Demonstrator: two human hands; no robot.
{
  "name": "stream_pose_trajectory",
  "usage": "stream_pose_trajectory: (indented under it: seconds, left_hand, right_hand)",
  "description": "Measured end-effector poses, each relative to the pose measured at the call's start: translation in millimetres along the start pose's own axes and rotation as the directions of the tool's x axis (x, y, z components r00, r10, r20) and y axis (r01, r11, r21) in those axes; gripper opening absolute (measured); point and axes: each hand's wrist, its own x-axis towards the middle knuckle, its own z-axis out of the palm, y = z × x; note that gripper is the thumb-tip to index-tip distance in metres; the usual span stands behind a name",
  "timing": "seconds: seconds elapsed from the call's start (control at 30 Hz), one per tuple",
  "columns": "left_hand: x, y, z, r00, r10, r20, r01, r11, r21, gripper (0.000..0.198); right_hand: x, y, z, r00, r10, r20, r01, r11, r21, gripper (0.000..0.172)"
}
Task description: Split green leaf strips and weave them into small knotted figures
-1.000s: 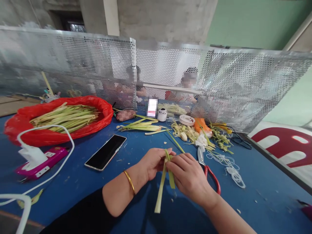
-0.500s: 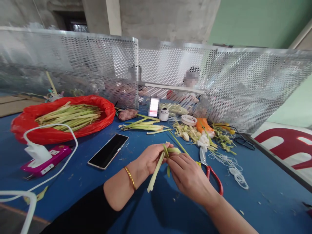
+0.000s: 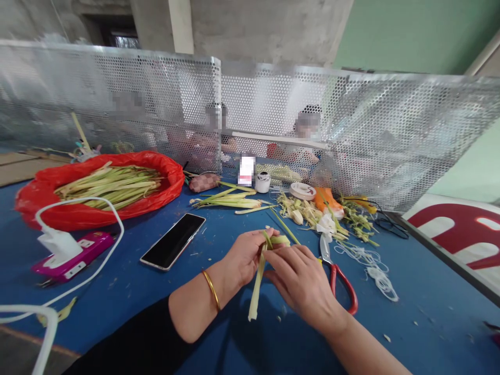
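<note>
Pale green plant leaf strips are folded over one another between my hands, above the middle of the blue table. My left hand pinches the strips where they cross, and one flat end hangs down toward me. My right hand has its fingertips against the folded part from the right; its thumb is partly hidden. Red-handled scissors lie just right of my right hand, blades under a white crumpled scrap. Beyond my hands lies a small bundle of similar strips.
On the left, a red plastic bag holds many strips, near a purple power strip with a white cable. A phone lies left of my hands. At right are leaf scraps, a tape roll and white string. Perforated metal screens stand behind.
The hanging strip end has swung right and nearer to vertical. My right hand has shifted slightly and its fingers look less tightly curled. My left hand keeps its pinch.
</note>
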Motion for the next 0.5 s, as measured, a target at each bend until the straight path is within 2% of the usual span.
stream_pose_trajectory:
  seconds: [0.1, 0.13, 0.2, 0.27, 0.37, 0.43, 0.5]
  left_hand:
    - [-4, -4, 3.7, 0.999, 0.0, -0.044, 0.003, 0.996, 0.084, 0.009]
    - [-5, -5, 4.4, 0.999, 0.012, -0.052, -0.007, 0.994, 0.109, 0.01]
    - [-6, -6, 4.9, 0.998, 0.041, -0.045, -0.034, 0.987, 0.154, 0.01]
    - [-8, -6, 4.7, 0.998, 0.054, -0.019, -0.05, 0.981, 0.186, 0.01]
    - [-9, -4, 4.5, 0.999, 0.042, 0.008, -0.043, 0.972, 0.232, 0.013]
    - [-9, -3, 4.7, 0.999, 0.034, -0.004, -0.032, 0.963, 0.268, 0.014]
    - [-9, -3, 4.9, 0.999, 0.04, -0.028, -0.03, 0.957, 0.289, 0.014]
  right_hand:
    - [-1, -4, 0, 0.999, -0.043, -0.026, 0.044, 0.998, 0.049, 0.019]
    - [-2, -4, 0, 0.998, -0.015, -0.061, 0.02, 0.996, 0.081, 0.02]
    - [-3, -2, -1, 0.976, 0.143, -0.163, -0.111, 0.975, 0.194, 0.018]
    - [-3, 2, -1, 0.902, 0.37, -0.225, -0.275, 0.891, 0.361, 0.014]
    - [-3, 8, 1, 0.766, 0.624, -0.155, -0.45, 0.692, 0.564, 0.014]
    - [-2, 9, 3, 0.708, 0.702, -0.084, -0.522, 0.599, 0.607, 0.016]
    - [-3, 8, 5, 0.697, 0.714, -0.066, -0.552, 0.593, 0.587, 0.018]
